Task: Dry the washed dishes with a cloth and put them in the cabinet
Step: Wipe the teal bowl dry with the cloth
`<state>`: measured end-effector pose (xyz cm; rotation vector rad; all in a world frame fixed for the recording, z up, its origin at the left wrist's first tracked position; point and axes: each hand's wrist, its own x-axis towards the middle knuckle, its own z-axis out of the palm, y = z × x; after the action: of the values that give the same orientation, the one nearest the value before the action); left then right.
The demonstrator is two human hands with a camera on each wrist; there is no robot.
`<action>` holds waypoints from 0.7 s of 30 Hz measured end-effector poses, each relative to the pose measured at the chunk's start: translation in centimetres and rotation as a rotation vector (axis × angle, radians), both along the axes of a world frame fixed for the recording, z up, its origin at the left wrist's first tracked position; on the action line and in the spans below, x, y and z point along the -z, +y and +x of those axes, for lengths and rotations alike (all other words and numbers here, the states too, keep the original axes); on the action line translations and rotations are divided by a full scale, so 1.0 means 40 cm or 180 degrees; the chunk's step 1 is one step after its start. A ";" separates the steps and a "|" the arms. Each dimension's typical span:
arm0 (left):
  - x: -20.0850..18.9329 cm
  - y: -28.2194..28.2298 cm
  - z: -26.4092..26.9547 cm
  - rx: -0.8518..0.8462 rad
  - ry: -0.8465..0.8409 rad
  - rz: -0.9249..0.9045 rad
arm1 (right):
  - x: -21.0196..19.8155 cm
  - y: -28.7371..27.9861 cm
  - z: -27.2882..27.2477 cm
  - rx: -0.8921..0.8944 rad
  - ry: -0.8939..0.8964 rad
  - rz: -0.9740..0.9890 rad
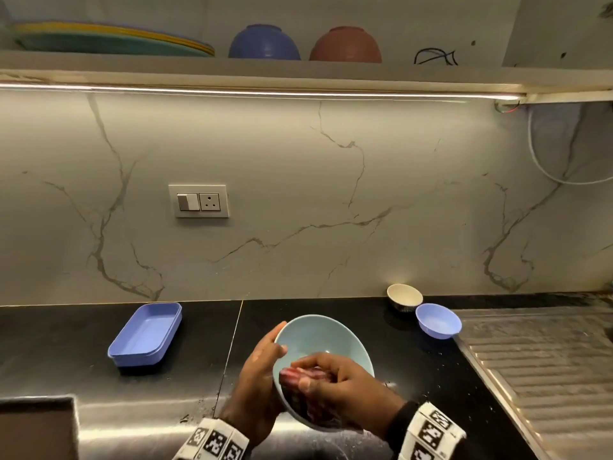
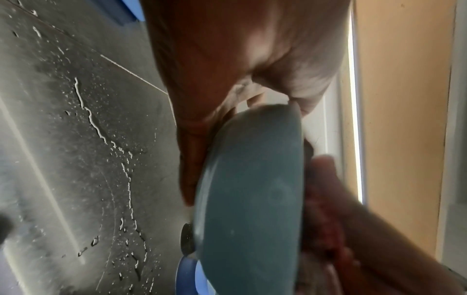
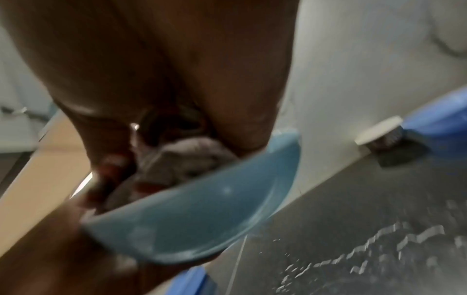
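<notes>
A light teal bowl (image 1: 318,336) is held tilted above the wet black counter, its opening facing me. My left hand (image 1: 262,370) grips its left rim, thumb inside and fingers behind. My right hand (image 1: 335,376) clutches a bunched red-and-grey cloth (image 1: 298,383) and presses it into the bowl's lower inside. In the left wrist view the bowl (image 2: 250,199) shows edge-on under my left hand (image 2: 227,79). The right wrist view shows the cloth (image 3: 182,157) inside the bowl (image 3: 202,219).
A purple rectangular tray (image 1: 146,333) lies at the left of the counter. A small cream bowl (image 1: 404,296) and a small purple bowl (image 1: 438,321) stand at the back right, beside the ribbed steel drainboard (image 1: 544,366). On the open shelf (image 1: 298,66) above are stacked plates (image 1: 109,39) and two upturned bowls.
</notes>
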<state>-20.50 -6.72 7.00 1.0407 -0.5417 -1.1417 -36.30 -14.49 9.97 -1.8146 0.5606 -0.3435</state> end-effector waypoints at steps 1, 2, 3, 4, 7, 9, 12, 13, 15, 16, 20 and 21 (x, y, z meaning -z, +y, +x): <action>0.008 -0.001 0.000 -0.0003 0.0003 -0.0014 | -0.005 -0.003 -0.007 0.0168 -0.0344 0.0408; 0.011 0.000 0.001 -0.0037 -0.0043 -0.0023 | -0.014 -0.011 -0.020 0.0318 -0.0644 0.0697; 0.011 0.002 0.006 -0.0156 -0.0095 0.0004 | -0.024 -0.023 -0.040 0.0447 -0.0876 0.0860; 0.011 0.003 0.015 -0.0324 -0.0137 0.0082 | -0.030 -0.040 -0.065 0.0570 -0.0985 0.0902; 0.011 0.001 0.055 -0.0720 -0.0197 0.0170 | -0.031 -0.104 -0.147 0.0862 -0.0450 0.0400; -0.003 0.002 0.066 -0.0838 -0.0194 0.0191 | 0.003 -0.137 -0.191 0.1152 0.0475 -0.0339; -0.025 0.003 0.060 -0.0764 -0.0222 0.0294 | 0.073 -0.162 -0.222 0.1157 0.1712 -0.1223; -0.028 0.003 0.058 -0.0737 -0.0246 0.0328 | 0.089 -0.162 -0.226 0.1057 0.1994 -0.1361; -0.029 -0.001 0.056 -0.0701 -0.0339 0.0382 | 0.105 -0.150 -0.231 0.0874 0.2311 -0.1517; -0.028 -0.003 0.054 -0.0692 -0.0386 0.0404 | 0.117 -0.147 -0.234 0.0819 0.2406 -0.1514; -0.023 -0.010 0.045 -0.0696 -0.0454 0.0391 | 0.170 -0.151 -0.242 0.0785 0.2294 -0.1578; -0.024 -0.010 0.043 -0.0692 -0.0464 0.0367 | 0.183 -0.153 -0.246 0.0745 0.2156 -0.1466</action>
<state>-18.78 -7.14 7.96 1.2577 -0.4682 -0.9183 -46.14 -20.60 2.66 -2.3188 1.2506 0.0075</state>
